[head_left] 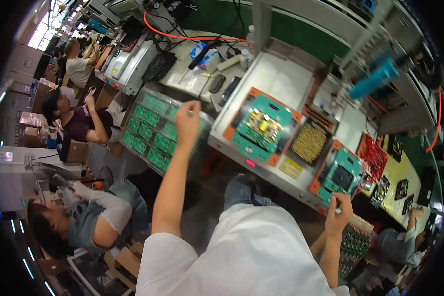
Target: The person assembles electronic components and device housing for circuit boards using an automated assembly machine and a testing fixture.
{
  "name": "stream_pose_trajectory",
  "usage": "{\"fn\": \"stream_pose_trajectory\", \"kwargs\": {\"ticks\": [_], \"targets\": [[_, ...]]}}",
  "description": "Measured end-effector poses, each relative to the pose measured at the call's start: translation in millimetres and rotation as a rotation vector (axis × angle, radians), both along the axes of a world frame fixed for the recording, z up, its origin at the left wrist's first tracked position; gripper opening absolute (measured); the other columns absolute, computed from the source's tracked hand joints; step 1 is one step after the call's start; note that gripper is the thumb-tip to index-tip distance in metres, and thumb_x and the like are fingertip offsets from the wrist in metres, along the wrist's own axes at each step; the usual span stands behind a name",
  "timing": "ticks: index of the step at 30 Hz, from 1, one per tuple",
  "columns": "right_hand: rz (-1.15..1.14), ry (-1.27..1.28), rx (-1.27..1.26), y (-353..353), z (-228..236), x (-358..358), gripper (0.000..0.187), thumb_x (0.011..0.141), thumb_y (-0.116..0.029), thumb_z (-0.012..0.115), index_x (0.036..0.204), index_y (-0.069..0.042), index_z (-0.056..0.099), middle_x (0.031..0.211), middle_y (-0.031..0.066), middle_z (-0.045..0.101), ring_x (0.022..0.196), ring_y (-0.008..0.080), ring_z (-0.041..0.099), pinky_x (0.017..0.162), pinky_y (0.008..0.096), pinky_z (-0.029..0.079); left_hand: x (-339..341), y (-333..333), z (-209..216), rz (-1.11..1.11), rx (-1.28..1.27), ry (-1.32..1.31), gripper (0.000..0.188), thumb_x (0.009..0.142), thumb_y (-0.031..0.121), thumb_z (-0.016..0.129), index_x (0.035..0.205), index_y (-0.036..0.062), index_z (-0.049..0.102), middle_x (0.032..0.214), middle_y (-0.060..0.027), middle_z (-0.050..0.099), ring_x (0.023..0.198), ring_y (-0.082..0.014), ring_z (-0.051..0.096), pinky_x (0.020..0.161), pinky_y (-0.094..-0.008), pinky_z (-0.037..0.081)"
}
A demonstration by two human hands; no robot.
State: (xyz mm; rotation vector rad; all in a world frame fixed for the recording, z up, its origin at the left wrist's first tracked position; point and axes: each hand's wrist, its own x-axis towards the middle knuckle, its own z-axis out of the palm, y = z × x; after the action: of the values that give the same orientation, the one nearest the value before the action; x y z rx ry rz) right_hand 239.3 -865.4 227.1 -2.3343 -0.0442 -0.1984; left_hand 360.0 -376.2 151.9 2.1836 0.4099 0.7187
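My left hand is raised over the right side of a clear tray holding several green circuit boards. Its fingers are curled closed, and whatever they pinch is too small to make out. Close to the front edge of the bench, my right hand is held beside a teal and orange fixture with a black centre. Those fingers are bent together too, around something I cannot identify. Between the hands, a larger teal fixture bears a circuit board with yellow and silver components.
A dark bin of small brass-coloured pieces sits between the fixtures. Red wires lie at the right, below a blue cylindrical tool. Co-workers sit at the left and far right. More boards stand by my right forearm.
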Motion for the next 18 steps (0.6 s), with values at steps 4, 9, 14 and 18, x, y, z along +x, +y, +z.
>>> {"fn": "stream_pose_trajectory", "kwargs": {"ticks": [4,9,14,18], "targets": [[0.089,-0.057,0.014,51,28,16,0.004,0.087,0.003,0.063,0.090,0.003,0.065,0.082,0.0097,0.063,0.073,0.0193,0.059,0.067,0.0286,0.045,40,145,-62,0.150,0.235,0.021,0.021,0.090,0.013,0.064,0.105,-0.0019,0.068,0.104,-0.0173,0.069,0.096,-0.0328,0.066,0.086,-0.0405,0.051],[0.125,-0.025,0.022,84,46,22,0.004,0.085,0.004,0.065,0.089,0.003,0.066,0.080,0.0103,0.063,0.067,0.0173,0.056,0.060,0.0274,0.043,30,212,-43,0.300,0.220,0.114,0.024,0.089,0.015,0.064,0.105,-0.0024,0.069,0.108,-0.0195,0.068,0.102,-0.0375,0.064,0.091,-0.0432,0.050],[0.203,0.013,-0.029,127,57,53,0.006,0.084,0.006,0.065,0.089,0.003,0.067,0.080,0.0095,0.063,0.065,0.0154,0.055,0.058,0.0253,0.041,-89,197,-83,0.260,0.420,0.648,0.041,0.086,0.024,0.070,0.117,-0.0035,0.064,0.119,-0.0235,0.064,0.112,-0.0389,0.060,0.093,-0.0473,0.048],[0.301,0.018,-0.082,143,70,62,0.009,0.082,0.005,0.067,0.090,0.001,0.070,0.079,0.0103,0.066,0.066,0.0191,0.059,0.059,0.0279,0.045,-91,184,-103,0.119,0.433,0.489,0.055,0.084,0.029,0.073,0.124,-0.0059,0.060,0.124,-0.0273,0.061,0.115,-0.0399,0.059,0.096,-0.0471,0.048]]}}
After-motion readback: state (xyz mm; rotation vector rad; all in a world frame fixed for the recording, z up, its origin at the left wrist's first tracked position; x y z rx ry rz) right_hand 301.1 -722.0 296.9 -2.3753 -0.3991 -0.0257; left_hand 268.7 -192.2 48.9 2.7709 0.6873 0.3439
